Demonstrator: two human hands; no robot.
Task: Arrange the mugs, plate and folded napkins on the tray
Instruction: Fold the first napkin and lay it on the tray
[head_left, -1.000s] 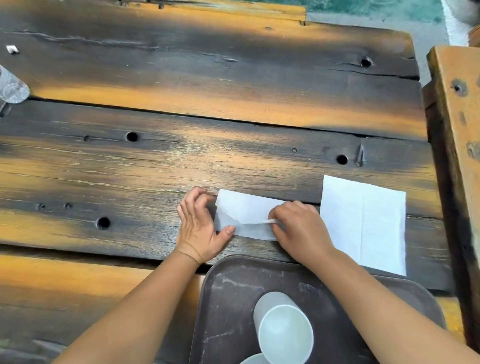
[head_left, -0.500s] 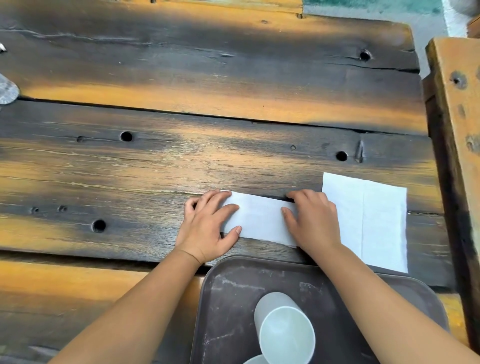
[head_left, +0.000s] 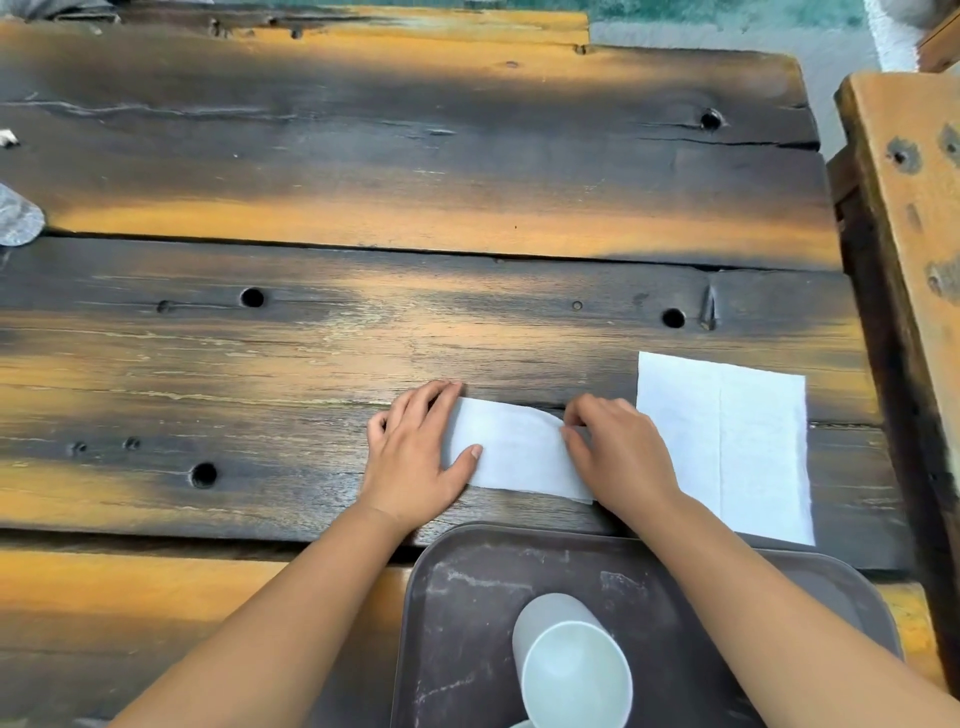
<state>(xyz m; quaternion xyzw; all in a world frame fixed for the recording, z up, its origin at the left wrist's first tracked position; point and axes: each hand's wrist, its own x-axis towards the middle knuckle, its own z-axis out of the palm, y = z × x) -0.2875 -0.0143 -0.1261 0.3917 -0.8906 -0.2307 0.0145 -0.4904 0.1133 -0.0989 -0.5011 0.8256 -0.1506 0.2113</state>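
- The folded napkin (head_left: 511, 451) lies on the wooden tabletop (head_left: 415, 322), just beyond the far rim of the tray. Its long axis runs left to right across the view, tilted a little so the right end sits nearer the person.
- The left hand (head_left: 415, 452) lies flat on the napkin's left end, fingers (head_left: 434, 402) spread and extended, thumb resting on the paper; it presses and grips nothing.
- The right hand (head_left: 615, 452) covers the right end, its fingers (head_left: 582, 413) curled at the far right corner, where the paper's upper edge bows upward. Whether they pinch that edge or only press on it cannot be told.
- A second napkin (head_left: 727, 447), opened out with a crease running away from the person, lies flat to the right, just beside the right hand, its long axis pointing away from the person.
- The dark tray (head_left: 467, 597) sits nearest the person, partly under both forearms. A pale mug (head_left: 569, 660) stands on it; a second pale rim shows only at the bottom edge.
- A wooden bench (head_left: 914, 249) flanks the tabletop on the right.
- A grey object (head_left: 18, 221) is cut off at the left edge.
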